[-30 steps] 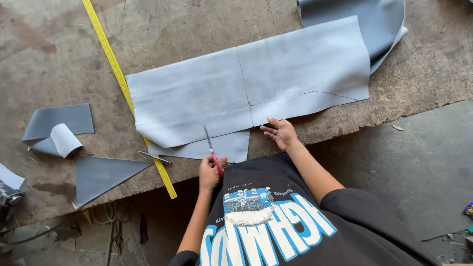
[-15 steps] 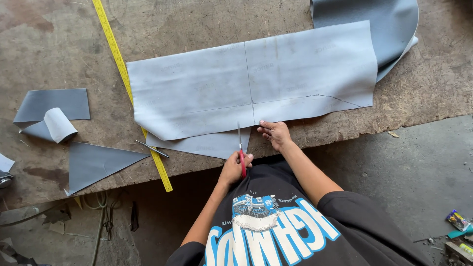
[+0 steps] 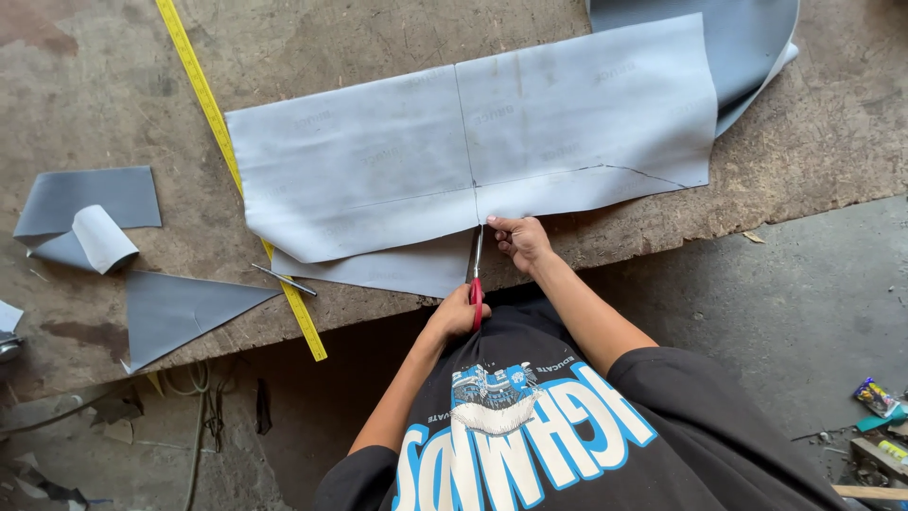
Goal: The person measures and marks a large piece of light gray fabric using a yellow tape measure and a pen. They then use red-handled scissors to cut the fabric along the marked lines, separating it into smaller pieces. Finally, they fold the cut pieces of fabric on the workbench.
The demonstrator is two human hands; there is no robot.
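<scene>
A large pale grey sheet [image 3: 378, 161] lies flat on the worn workbench [image 3: 813, 151], with a line drawn across its middle. My left hand [image 3: 452, 314] is closed on red-handled scissors [image 3: 475, 270]. The blades point up at the sheet's near edge, right where the drawn line ends. My right hand [image 3: 518, 241] rests just right of the blades, fingers pressing the sheet's near edge down. A second grey layer [image 3: 407, 273] sticks out from under the sheet beside the scissors.
A yellow measuring tape [image 3: 222, 142] runs diagonally along the sheet's left side. A thin metal tool [image 3: 284, 280] lies next to it. Grey offcuts [image 3: 80, 203] and a triangular scrap [image 3: 180, 308] sit at the left. More grey material [image 3: 747, 47] curls at the top right. The floor [image 3: 804, 312] lies below the bench edge.
My left hand has carried the scissors rightward along the near edge to the drawn line. My right hand has stayed on the sheet's edge.
</scene>
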